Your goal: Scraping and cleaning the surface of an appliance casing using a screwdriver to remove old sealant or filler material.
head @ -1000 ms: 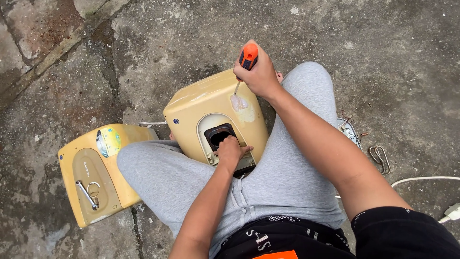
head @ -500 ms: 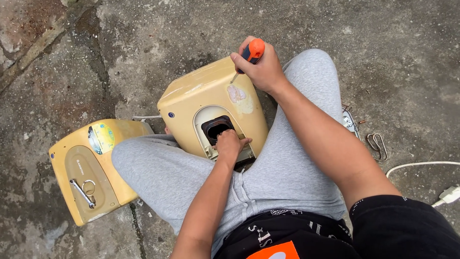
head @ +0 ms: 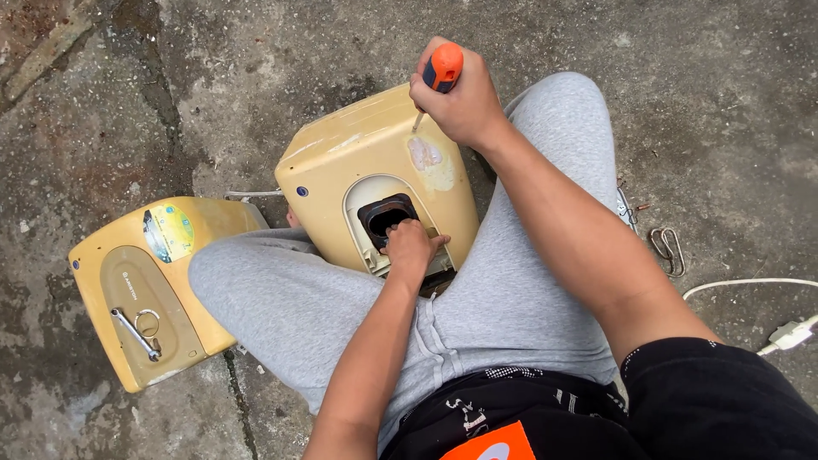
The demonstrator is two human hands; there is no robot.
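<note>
Screwdriver [head: 441, 68] higher above yellow casing [head: 375, 162]

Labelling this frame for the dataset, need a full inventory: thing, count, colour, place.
appliance housing: 1, yellowed cream, upright between the knees, dark opening in its front
detached cover: 1, yellow, flat on the ground at left, round sticker on it
wrench: 1, metal, lying on the detached cover beside a small ring
screwdriver: 1, orange handle, shaft tip on the housing top
metal clip: 1, grey, on the ground at right
cable: 1, white, right edge, with a plug
concrete ground: grey, cracked, stained
left hand: grip at the rim of the housing opening
right hand: grip closed on the screwdriver
</note>
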